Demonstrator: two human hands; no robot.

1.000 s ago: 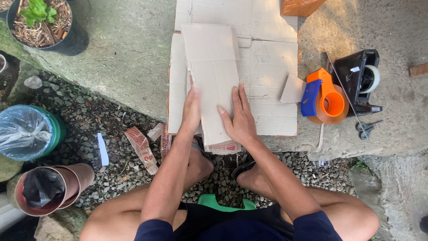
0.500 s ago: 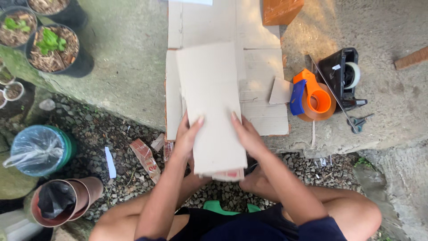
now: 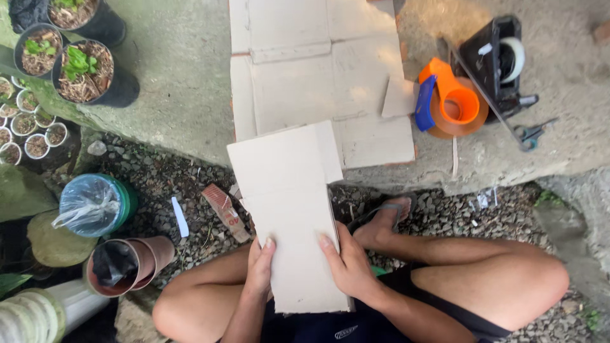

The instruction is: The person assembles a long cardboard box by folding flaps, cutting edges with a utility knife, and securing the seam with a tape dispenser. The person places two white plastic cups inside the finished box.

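head view: cardboard piece [image 3: 289,209] held between hands, left hand [image 3: 259,270] and right hand [image 3: 348,265] clamped on lower edges.

Long rectangular piece of plain tan-grey cardboard [image 3: 289,216], flat, unprinted, lifted off the ground and tilted toward the camera. Long axis runs roughly 12 to 6 o'clock, leaning slightly toward 11. Top end overlaps the near edge of the flattened cardboard sheet on the concrete; a small folded flap sticks out at its 1 o'clock corner. Bottom end sits over the lap, gripped at both long edges near the 6 o'clock end.
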